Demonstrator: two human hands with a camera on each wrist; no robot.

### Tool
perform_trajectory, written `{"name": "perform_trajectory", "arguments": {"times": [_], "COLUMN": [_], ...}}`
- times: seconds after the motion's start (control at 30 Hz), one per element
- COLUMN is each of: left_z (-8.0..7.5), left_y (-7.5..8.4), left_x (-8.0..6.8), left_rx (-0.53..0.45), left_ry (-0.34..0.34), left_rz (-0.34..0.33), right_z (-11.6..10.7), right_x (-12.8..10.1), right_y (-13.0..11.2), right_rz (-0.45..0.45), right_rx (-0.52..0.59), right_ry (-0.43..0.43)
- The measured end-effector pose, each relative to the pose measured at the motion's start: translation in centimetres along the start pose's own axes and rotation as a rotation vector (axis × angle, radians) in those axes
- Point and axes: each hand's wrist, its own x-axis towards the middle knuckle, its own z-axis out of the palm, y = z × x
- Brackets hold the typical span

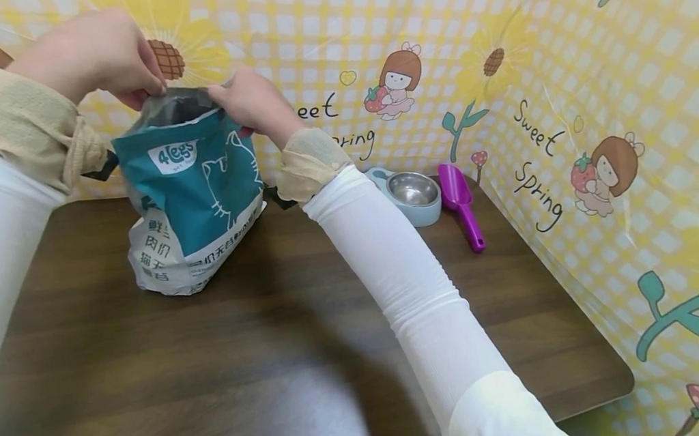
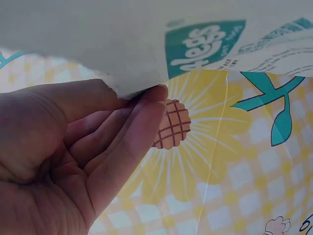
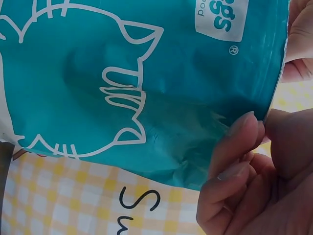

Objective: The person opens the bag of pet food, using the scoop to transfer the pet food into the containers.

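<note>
— What is the pet-food bag (image 1: 190, 196) made of?
— Crinkled plastic film with a soft sheen; the torn lip looks matt grey inside.
— And at three o'clock from it?
— A polished metal bowl (image 1: 411, 189) in a smooth pale-blue plastic holder, then a glossy purple plastic scoop (image 1: 460, 202).
— The table (image 1: 273, 347)?
— Dark wood grain, faintly shiny.

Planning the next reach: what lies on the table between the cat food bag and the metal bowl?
Only the right forearm's white sleeve crosses above it; head view shows bare table between bag and bowl.
</note>
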Motion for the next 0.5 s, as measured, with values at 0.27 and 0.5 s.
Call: {"name": "perform_trajectory", "arguments": {"times": [0.27,0.5], "left_z": [0.2,0.4], "left_y": [-0.1,-0.5], "left_x": [0.0,-0.1], "left_rx": [-0.013,-0.031], "left_ry": [0.025,0.032], "left_rz": [-0.026,-0.034], "right_z": [-0.4,-0.5], "right_x": [-0.7,-1.0], "right_y": [1.3,1.8], "right_rz": [0.021,0.029], "right_rx": [0.026,0.026], "right_ry": [-0.004,-0.010]}}
